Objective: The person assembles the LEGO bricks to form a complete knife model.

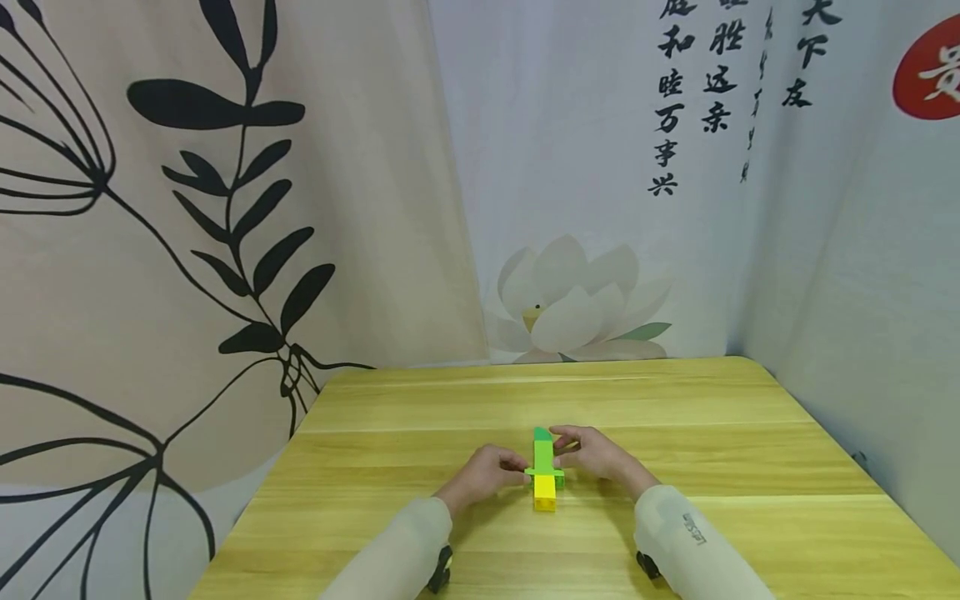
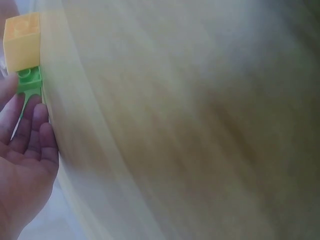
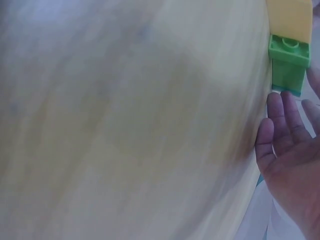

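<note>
A sword-shaped build of toy bricks (image 1: 543, 455) lies on the wooden table between both hands. It has a yellow handle (image 1: 544, 493), a green crosspiece (image 1: 559, 477) and a green blade with a darker tip. From the left, my left hand (image 1: 489, 472) pinches the crosspiece's end between thumb and index finger. In the left wrist view, the other fingers curve loosely below the green brick (image 2: 30, 77). My right hand (image 1: 592, 454) lies along the blade's right side, index finger by the tip, thumb near the crosspiece. Its fingers (image 3: 287, 120) look relaxed in the right wrist view.
The wood-grained table (image 1: 675, 408) extends around the build on all sides. Behind it hangs a pale curtain (image 1: 390, 208) printed with dark leaves, a lotus and writing. Another pale curtain (image 1: 862, 275) runs along the right edge.
</note>
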`<state>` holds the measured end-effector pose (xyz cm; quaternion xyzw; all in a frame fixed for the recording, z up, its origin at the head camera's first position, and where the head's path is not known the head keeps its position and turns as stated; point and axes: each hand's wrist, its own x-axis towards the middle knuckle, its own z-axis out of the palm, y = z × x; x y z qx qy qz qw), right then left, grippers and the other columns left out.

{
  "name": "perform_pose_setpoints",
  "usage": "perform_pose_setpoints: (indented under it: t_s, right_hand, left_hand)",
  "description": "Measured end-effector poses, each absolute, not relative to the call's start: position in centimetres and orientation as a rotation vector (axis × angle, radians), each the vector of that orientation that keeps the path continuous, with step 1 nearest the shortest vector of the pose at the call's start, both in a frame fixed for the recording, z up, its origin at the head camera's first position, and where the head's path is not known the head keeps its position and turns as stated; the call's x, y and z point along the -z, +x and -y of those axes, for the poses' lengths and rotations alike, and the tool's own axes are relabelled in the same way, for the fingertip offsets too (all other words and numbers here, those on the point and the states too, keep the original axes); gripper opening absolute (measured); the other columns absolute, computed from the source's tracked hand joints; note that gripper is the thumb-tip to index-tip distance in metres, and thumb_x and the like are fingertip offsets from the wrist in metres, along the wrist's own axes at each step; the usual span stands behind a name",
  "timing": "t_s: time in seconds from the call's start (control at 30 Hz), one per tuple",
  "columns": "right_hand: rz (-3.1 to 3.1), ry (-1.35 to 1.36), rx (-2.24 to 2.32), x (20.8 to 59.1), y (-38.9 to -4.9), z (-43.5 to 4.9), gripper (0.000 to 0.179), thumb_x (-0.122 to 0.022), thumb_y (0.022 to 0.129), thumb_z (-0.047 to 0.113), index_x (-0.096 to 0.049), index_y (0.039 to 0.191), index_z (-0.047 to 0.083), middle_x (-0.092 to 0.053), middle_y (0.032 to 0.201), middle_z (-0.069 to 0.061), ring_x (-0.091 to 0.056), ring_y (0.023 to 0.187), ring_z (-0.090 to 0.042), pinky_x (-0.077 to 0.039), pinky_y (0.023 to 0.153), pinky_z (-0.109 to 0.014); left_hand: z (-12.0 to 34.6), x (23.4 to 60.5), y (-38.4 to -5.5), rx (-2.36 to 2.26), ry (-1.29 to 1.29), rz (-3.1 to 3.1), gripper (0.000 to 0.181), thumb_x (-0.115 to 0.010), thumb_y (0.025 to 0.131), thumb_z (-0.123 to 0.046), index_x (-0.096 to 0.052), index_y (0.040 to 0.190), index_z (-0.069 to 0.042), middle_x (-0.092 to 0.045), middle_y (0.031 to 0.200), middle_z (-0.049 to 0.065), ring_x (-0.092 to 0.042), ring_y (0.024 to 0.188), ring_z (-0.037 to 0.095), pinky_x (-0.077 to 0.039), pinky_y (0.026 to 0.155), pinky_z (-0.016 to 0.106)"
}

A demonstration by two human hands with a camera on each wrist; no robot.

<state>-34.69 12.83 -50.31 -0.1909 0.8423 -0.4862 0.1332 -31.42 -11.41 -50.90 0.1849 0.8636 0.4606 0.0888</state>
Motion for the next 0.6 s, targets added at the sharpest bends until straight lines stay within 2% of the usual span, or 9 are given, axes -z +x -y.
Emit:
perform_pose_setpoints:
  t_s: [0.6]
  right_hand:
    - [-2.477, -0.520, 1.398, 50.37, -34.59, -13.43, 0.062, -0.073, 0.092, 0.015, -0.046, 0.146, 0.002, -0.060, 0.123, -0.013, -0.058, 0.112, -0.031, -0.049, 0.093, -0.049]
  left_hand:
    - [11.58, 51.04, -31.49, -1.404, 0.556, -2.533, 0.018, -0.075, 0.090, -0.018, -0.075, 0.106, -0.009, -0.069, 0.098, -0.003, -0.060, 0.092, 0.014, -0.050, 0.085, 0.038]
